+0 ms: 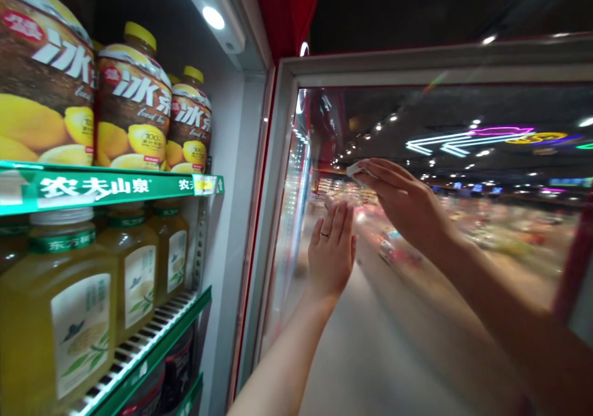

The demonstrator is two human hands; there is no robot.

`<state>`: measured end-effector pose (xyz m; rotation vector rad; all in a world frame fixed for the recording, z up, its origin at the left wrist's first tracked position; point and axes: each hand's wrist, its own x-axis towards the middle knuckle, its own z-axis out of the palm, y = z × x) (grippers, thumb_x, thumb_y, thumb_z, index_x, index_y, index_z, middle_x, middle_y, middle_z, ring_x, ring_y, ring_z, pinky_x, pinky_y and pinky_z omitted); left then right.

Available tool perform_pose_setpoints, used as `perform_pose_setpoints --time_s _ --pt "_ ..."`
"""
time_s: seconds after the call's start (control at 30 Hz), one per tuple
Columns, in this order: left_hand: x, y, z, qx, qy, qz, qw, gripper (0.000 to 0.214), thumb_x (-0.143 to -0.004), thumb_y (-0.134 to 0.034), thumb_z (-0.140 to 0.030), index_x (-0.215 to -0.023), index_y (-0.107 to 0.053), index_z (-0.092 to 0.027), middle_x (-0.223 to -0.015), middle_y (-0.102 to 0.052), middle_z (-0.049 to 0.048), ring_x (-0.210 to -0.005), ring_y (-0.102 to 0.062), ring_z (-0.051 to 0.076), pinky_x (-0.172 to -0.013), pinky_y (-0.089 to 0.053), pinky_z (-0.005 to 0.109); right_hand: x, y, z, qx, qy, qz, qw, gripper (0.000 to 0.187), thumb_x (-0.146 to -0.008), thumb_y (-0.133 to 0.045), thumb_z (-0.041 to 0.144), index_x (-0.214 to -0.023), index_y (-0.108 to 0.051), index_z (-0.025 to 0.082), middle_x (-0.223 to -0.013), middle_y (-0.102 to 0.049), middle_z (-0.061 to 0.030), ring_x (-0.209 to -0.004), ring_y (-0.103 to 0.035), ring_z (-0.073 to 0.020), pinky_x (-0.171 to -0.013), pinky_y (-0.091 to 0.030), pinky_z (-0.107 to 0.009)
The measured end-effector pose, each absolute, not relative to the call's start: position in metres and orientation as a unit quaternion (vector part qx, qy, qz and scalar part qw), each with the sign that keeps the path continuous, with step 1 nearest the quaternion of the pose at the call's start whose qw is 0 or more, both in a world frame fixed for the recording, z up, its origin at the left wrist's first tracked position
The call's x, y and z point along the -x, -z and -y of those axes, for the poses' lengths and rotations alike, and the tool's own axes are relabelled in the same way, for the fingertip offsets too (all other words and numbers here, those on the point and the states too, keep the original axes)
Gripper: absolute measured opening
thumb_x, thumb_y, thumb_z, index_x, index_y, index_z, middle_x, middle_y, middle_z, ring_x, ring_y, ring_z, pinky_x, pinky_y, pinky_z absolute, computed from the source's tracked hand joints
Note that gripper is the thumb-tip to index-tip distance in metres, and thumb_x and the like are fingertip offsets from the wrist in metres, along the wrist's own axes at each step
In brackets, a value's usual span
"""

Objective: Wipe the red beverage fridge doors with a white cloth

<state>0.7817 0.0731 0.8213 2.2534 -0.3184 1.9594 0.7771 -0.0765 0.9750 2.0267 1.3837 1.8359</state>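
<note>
An opened glass fridge door (393, 342) stands before me, framed in grey metal. My left hand (331, 252), with a ring on one finger, is at the glass; its fingers are stretched out and it holds nothing. Higher and to the right, my right hand (405, 197) has its fingers over a white cloth (364, 172), pressed toward the pane. Only an edge of the cloth shows past the fingertips. Whether it is fabric or a paper wipe I cannot tell.
On the left, fridge shelves hold iced tea bottles (134, 104) above yellow-green drink bottles (86, 323). A green shelf strip (111, 184) juts along the upper shelf's front. The door frame (417, 70) crosses above my hands. Shop lights and goods blur behind the glass.
</note>
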Motion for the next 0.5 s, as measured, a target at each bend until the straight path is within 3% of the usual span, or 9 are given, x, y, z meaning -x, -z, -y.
perform_pose_setpoints --time_s 0.17,0.33,0.5 --pt "-0.781 -0.823 -0.075 -0.774 -0.622 0.104 0.056 0.064 -0.113 -0.037 -0.028 -0.174 -0.023 -0.016 -0.180 -0.029 0.0067 -0.169 -0.024 0.021 -0.133 -0.037 0.038 -0.777 -0.987 0.044 -0.669 -0.588 -0.454 0.011 0.052 -0.102 -0.044 0.003 -0.146 -0.069 0.015 -0.148 -0.071 -0.0136 -0.145 -0.061 -0.0279 -0.125 -0.051 -0.043" --pt "-0.779 -0.826 -0.080 -0.783 -0.606 0.123 0.062 0.063 -0.112 -0.040 -0.029 -0.172 -0.027 -0.015 -0.177 -0.035 0.0081 -0.168 -0.027 0.021 -0.133 -0.039 0.040 -0.770 -0.989 0.025 -0.678 -0.528 -0.510 0.037 0.055 -0.100 -0.046 0.002 -0.147 -0.066 0.020 -0.148 -0.070 -0.0119 -0.147 -0.060 -0.0269 -0.121 -0.055 -0.047" --pt "-0.770 -0.830 -0.087 -0.793 -0.584 0.153 0.079 0.063 -0.112 -0.039 -0.028 -0.172 -0.026 -0.016 -0.178 -0.032 0.0070 -0.168 -0.025 0.021 -0.133 -0.038 0.042 -0.770 -0.998 0.038 -0.681 -0.519 -0.515 0.040 0.055 -0.101 -0.043 0.005 -0.147 -0.066 0.020 -0.149 -0.070 -0.0117 -0.147 -0.060 -0.0280 -0.123 -0.052 -0.048"
